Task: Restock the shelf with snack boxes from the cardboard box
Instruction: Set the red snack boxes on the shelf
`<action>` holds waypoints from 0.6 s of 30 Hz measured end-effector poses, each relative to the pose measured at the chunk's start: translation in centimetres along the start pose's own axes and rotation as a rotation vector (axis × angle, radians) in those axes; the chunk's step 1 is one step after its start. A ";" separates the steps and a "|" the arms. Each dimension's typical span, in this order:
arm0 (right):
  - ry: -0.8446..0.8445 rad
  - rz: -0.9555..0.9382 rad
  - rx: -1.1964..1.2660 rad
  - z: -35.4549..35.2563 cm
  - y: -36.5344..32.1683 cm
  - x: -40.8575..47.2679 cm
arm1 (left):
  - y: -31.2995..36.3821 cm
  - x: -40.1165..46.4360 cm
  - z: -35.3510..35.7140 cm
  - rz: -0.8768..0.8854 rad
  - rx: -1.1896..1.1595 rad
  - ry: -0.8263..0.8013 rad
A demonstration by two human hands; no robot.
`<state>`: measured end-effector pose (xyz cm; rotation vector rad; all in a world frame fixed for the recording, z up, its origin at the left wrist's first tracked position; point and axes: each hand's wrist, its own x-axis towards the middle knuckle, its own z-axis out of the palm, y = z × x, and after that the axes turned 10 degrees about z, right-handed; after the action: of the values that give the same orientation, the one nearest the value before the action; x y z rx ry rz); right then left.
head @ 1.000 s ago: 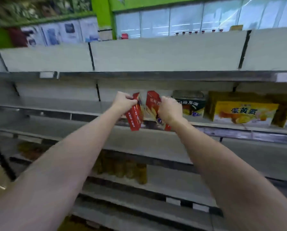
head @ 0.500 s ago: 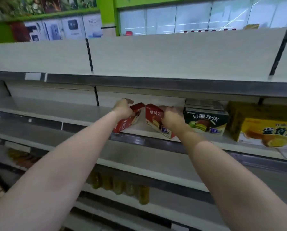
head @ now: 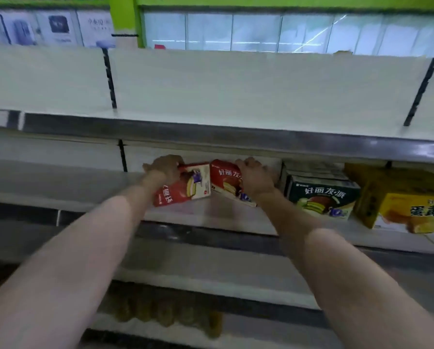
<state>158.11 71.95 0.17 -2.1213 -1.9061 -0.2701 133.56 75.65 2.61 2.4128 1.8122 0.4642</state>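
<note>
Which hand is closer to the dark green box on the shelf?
The right hand. It grips a red box just left of the dark green box. The left hand holds another red box farther left.

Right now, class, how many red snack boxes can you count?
2: one red box in the left hand, another in the right hand, side by side on the shelf. Others may be hidden.

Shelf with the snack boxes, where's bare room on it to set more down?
Bare room lies left of the left hand and its red box, along the shelf toward the upright. A strip at the front edge below both red boxes is also free. Right of the right hand it is crowded: the second red box, dark box and yellow box.
</note>
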 end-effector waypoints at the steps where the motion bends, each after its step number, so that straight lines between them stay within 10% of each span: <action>1: 0.011 0.019 -0.042 0.3 -0.5 0.4 | -0.8 0.5 0.2 0.054 -0.003 -0.004; 18: 0.165 0.242 0.043 5.1 -5.5 6.2 | -4.7 5.1 3.5 0.457 -0.205 0.233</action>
<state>153.10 79.95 -2.20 -2.1996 -1.5343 -0.3369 131.53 82.23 -0.91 2.7029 1.1859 0.9527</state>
